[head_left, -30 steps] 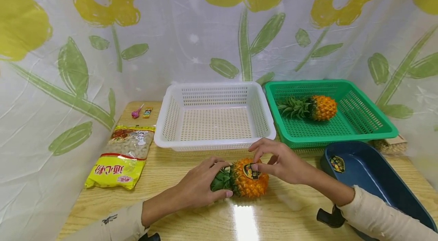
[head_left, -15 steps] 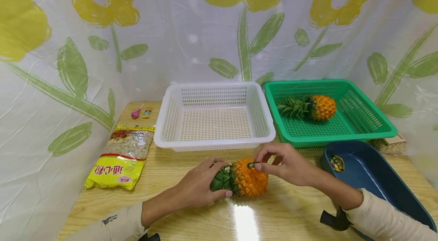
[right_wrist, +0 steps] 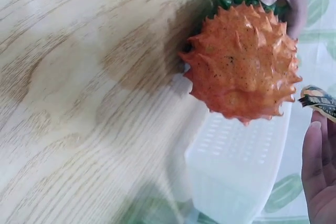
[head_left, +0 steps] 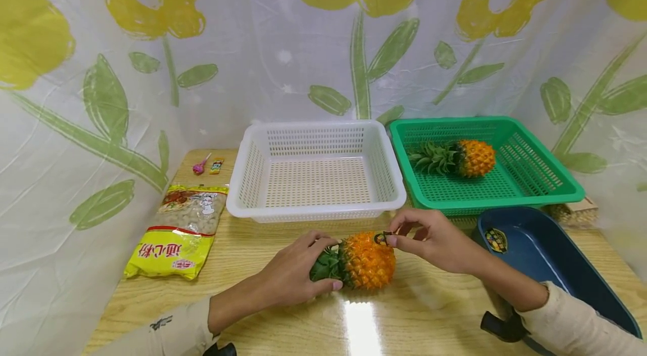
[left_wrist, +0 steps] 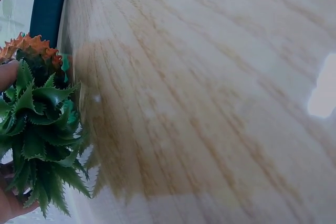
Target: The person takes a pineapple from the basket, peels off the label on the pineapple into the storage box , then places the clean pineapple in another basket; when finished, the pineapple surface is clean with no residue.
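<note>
A small pineapple (head_left: 368, 261) lies on its side on the table, its orange body to the right and its green crown (left_wrist: 42, 135) to the left. My left hand (head_left: 295, 270) grips it by the crown, thumb on the near side. My right hand (head_left: 429, 241) pinches a dark round sticker (right_wrist: 319, 101) between thumb and fingertips, at the upper right edge of the fruit. The sticker is bent in the pinch, and in the right wrist view a gap shows between it and the spiky skin.
Behind stand a white basket (head_left: 315, 211) and a green basket (head_left: 500, 201) holding another pineapple (head_left: 476, 158). A blue basin (head_left: 551, 255) at right has a similar label (head_left: 496, 240) inside. At left lie a yellow pasta bag (head_left: 177, 232), a lollipop (head_left: 199, 166) and a small packet (head_left: 216, 166).
My right hand has peeled the sticker up off the pineapple and drawn it to the right. My left hand keeps its grip on the crown, and the pineapple stays in place.
</note>
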Demonstrator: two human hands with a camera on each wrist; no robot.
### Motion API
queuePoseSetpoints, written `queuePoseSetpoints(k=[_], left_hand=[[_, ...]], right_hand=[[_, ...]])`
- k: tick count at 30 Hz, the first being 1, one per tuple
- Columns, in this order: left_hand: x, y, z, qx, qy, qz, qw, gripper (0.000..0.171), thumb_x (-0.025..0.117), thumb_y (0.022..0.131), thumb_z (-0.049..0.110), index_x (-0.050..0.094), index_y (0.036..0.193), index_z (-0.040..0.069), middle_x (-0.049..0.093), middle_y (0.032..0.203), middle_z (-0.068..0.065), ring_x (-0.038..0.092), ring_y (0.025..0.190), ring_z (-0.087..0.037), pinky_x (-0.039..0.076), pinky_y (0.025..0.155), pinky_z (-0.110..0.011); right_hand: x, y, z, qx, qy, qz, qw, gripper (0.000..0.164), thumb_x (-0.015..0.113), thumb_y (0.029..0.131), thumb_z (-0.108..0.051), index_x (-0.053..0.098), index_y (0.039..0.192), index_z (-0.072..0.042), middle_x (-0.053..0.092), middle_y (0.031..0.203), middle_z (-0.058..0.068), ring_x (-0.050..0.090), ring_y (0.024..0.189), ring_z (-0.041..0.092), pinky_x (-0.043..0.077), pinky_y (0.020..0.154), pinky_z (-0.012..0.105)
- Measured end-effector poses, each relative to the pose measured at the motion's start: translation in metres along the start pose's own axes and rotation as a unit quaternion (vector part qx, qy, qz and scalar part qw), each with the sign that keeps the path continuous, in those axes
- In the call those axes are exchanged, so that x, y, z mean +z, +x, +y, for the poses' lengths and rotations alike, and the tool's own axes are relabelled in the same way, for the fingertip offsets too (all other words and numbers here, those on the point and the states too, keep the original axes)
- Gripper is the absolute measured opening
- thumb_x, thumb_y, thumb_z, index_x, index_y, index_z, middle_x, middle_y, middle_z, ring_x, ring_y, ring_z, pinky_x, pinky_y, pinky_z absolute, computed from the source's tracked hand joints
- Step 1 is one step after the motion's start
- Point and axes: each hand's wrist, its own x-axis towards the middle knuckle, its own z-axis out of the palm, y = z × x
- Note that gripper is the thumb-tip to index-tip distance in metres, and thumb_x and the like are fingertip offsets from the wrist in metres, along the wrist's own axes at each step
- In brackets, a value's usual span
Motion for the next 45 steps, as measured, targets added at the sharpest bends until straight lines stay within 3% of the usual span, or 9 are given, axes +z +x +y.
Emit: queuePoseSetpoints(k=[19, 27, 35, 45], left_hand=[[0.001, 0.002, -0.002, -0.001, -0.007, -0.009, 0.9999, 0.076, 0.066, 0.088, 0.063, 0.045, 0.149, 0.025, 0.044, 0.148, -0.002, 0.053, 0.128, -0.026, 0.053, 0.093, -0.050], [0.001, 0.001, -0.003, -0.005, -0.009, -0.007, 0.9999, 0.077, 0.066, 0.087, 0.064, 0.045, 0.149, 0.024, 0.044, 0.148, -0.002, 0.053, 0.128, -0.026, 0.053, 0.094, -0.051], [-0.001, 0.001, -0.002, -0.009, -0.013, -0.007, 0.9998, 0.076, 0.067, 0.087, 0.063, 0.045, 0.149, 0.026, 0.045, 0.148, -0.002, 0.054, 0.127, -0.025, 0.052, 0.092, -0.050], [0.000, 0.002, -0.003, -0.003, -0.011, -0.006, 0.9999, 0.076, 0.066, 0.088, 0.063, 0.045, 0.149, 0.024, 0.045, 0.147, -0.003, 0.053, 0.126, -0.025, 0.053, 0.092, -0.050]], right_hand=[[-0.030, -0.025, 0.013, 0.065, -0.046, 0.035, 0.996, 0.006, 0.068, 0.097, -0.013, 0.064, 0.099, -0.016, 0.070, 0.091, -0.002, 0.067, 0.082, 0.010, 0.056, 0.066, 0.031], [-0.049, -0.038, 0.020, 0.092, -0.064, 0.033, 0.993, 0.015, 0.067, 0.097, -0.014, 0.064, 0.111, -0.012, 0.069, 0.096, 0.001, 0.067, 0.086, 0.008, 0.057, 0.072, 0.029], [-0.072, -0.057, 0.027, 0.100, -0.083, 0.027, 0.991, 0.028, 0.064, 0.099, -0.011, 0.065, 0.126, -0.008, 0.071, 0.097, 0.000, 0.068, 0.078, 0.010, 0.055, 0.060, 0.032], [-0.099, -0.082, 0.046, 0.103, -0.084, 0.026, 0.991, 0.028, 0.061, 0.099, -0.006, 0.063, 0.127, -0.002, 0.071, 0.094, -0.004, 0.065, 0.072, 0.018, 0.051, 0.056, 0.031]])
